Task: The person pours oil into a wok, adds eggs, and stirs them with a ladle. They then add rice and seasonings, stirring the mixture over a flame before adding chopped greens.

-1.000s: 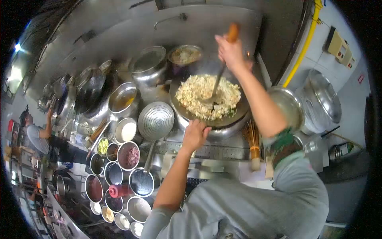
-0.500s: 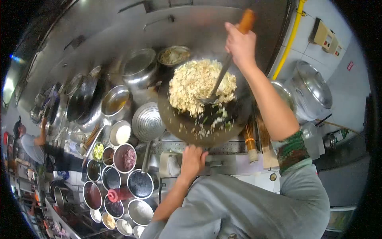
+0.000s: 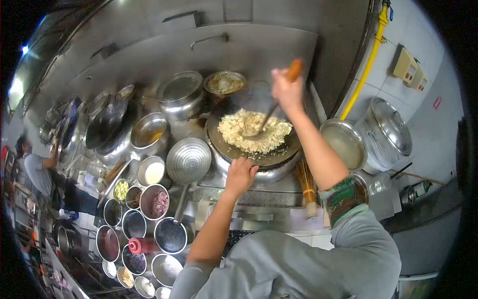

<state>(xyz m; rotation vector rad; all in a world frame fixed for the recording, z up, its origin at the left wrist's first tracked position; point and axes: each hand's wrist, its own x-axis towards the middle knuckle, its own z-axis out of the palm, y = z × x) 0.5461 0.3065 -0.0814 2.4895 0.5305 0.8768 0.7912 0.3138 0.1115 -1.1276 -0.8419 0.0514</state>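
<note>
A dark wok rests on the stove, holding a heap of pale, egg-coloured chopped food. My left hand is closed at the wok's near rim; any cloth or handle under the fingers is hidden. Up at the right, my right hand is wrapped round the wooden handle of a ladle. The ladle's head lies in the middle of the food, and its shaft slants down to the left. A perforated strainer lies left of the wok.
Metal pots of ingredients and sauces, with a red bottle, crowd the lower left. A bamboo brush lies right of the wok. At the right are a pot of liquid and a lidded pot. Another person stands far left.
The wok has come down flatter onto the stove, and the food has spread lower. My left hand has moved down with its rim nearby less tilted. The ladle and right hand have moved lower and left.
</note>
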